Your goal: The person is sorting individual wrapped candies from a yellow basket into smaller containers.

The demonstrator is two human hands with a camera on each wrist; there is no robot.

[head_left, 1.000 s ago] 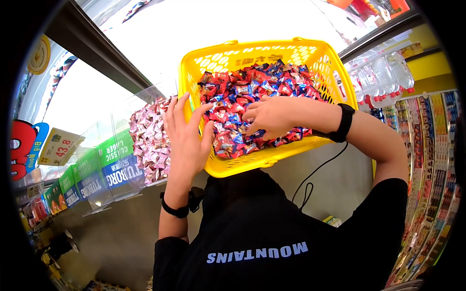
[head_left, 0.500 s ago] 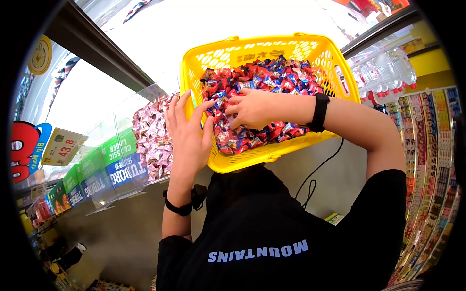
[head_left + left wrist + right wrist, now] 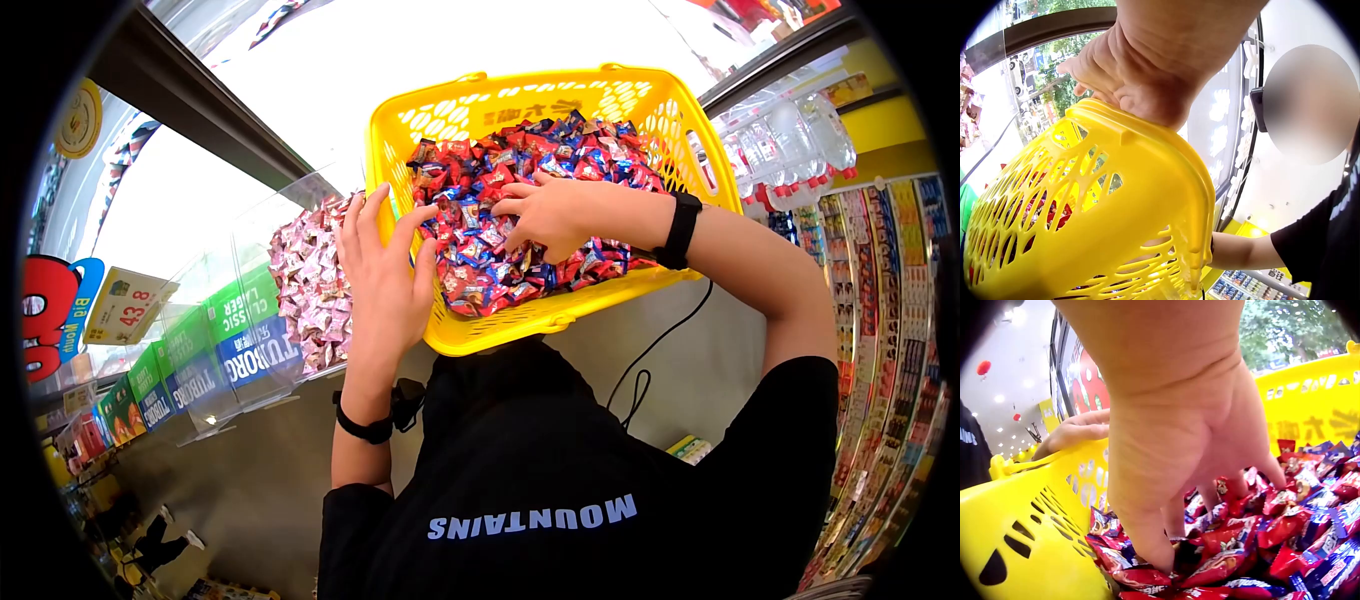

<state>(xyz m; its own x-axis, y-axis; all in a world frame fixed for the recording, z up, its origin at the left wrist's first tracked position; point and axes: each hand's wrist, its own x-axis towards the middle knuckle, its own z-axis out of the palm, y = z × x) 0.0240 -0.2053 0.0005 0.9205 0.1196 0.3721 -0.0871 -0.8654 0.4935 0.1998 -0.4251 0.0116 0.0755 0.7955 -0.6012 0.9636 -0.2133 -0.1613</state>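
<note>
A yellow basket holds many red and blue wrapped candies. Across its left rim lies my left hand, fingers spread; in the left wrist view that hand rests on top of the yellow rim. My right hand is inside the basket, palm down, fingertips among the candies. The right wrist view shows the right hand with fingers apart and bent slightly down, tips touching the wrappers; no candy is seen held.
Left of the basket, pink wrapped candies fill a clear bin beside green and blue Tuborg boxes. Bottled water stands at the right, above shelves of packets. A black cord hangs below the basket.
The right hand has shifted about over the candies, first leftward, then slightly back to the right. The basket sits a little higher in view than a second ago. The left hand has stayed on the rim.
</note>
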